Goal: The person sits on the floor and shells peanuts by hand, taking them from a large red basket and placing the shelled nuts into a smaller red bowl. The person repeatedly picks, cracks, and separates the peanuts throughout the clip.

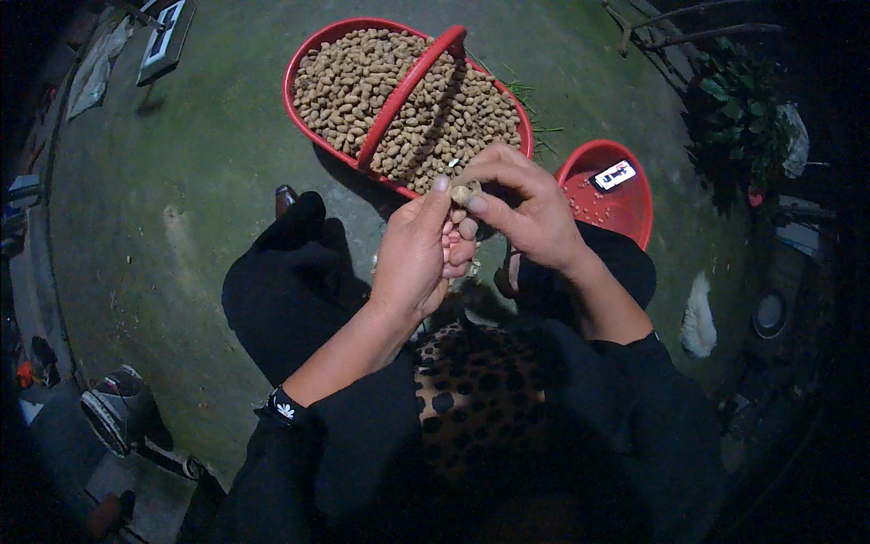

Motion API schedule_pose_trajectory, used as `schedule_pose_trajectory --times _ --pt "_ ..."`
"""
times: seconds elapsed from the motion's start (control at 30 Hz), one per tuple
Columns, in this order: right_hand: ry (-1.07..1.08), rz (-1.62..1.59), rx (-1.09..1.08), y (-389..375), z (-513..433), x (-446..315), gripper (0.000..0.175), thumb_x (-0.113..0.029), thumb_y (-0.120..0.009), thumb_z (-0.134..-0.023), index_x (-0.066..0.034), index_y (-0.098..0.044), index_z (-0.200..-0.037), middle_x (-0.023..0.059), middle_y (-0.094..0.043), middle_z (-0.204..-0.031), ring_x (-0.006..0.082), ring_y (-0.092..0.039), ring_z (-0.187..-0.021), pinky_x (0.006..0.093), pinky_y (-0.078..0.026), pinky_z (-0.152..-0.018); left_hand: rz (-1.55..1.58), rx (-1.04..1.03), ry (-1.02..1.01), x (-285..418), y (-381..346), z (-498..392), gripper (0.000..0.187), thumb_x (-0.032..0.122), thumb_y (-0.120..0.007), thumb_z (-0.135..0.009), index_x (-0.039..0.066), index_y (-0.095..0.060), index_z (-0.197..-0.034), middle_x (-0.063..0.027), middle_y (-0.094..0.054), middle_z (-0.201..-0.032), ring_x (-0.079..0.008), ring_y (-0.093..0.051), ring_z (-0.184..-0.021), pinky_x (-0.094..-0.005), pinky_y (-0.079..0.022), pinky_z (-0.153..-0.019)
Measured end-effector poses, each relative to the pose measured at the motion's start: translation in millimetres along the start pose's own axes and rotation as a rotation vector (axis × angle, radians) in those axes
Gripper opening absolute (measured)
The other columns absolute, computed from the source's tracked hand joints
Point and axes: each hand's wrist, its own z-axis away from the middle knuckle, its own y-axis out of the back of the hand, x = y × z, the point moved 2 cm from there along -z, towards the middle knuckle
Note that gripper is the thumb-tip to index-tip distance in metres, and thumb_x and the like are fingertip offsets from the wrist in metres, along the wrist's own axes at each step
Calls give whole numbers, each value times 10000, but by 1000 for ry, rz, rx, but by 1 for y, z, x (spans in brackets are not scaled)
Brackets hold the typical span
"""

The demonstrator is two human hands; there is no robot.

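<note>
My left hand [416,248] is curled around several peanuts, some in the shell and some pink kernels. Between its thumb and the fingers of my right hand [527,207] sits a peanut shell [463,194], which looks split. Both hands grip this shell just in front of the near rim of a red plastic basket [291,95]. Unshelled peanuts [353,85] fill the basket, and its arched handle [408,88] crosses over them. To the right stands a red plastic basin [629,217] with pink peanut kernels [591,207] and a phone [614,176] with a lit screen.
Green stalks [520,92] lie beside the basket on the concrete floor [197,170]. Broken shells [474,266] are scattered below my hands. A white furry animal [699,316] is at the right, a bucket [119,411] at the lower left, and leafy plants [737,102] at the upper right.
</note>
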Motion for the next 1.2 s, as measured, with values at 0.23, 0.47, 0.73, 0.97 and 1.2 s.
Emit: schedule_pose_trajectory --times 0.23,0.47,0.73,0.97,1.2 --pt "-158 -350 14 -5 2 21 231 -204 -536 -895 7 -592 -969 28 -565 -840 115 -530 -782 263 -448 -679 99 -53 29 1 -2 -1 369 374 -331 -972 93 -438 -759 -19 -443 -612 -75 -326 -412 -190 -221 -345" --pt "-558 -953 -61 -5 9 23 206 -265 -496 -926 -74 -559 -968 -17 -542 -779 37 -454 -624 188 -398 -529 106 -131 9 3 -3 0 377 333 -323 -976 35 -518 -853 -37 -491 -655 -69 -331 -425 -188 -222 -349" --pt "-637 -1105 62 -5 10 25 213 -275 -492 -922 -75 -554 -957 -4 -546 -787 67 -467 -621 220 -416 -540 114 -175 6 2 0 2 341 234 -343 -973 -28 -558 -935 -61 -563 -736 -39 -355 -452 -160 -237 -366" --pt "-487 -895 -37 2 7 19 223 -255 -493 -919 -60 -574 -990 1 -557 -816 56 -483 -666 213 -408 -540 22 -120 -39 6 -5 4 269 254 -443 -947 13 -555 -909 1 -496 -652 -26 -332 -433 -163 -231 -358" --pt "-143 -309 -13 1 3 10 199 -176 -498 -912 -14 -587 -984 1 -567 -860 67 -516 -719 217 -430 -636 -60 -67 -90 3 0 3 225 220 -542 -906 37 -547 -776 -1 -521 -657 -28 -388 -444 -161 -255 -362"
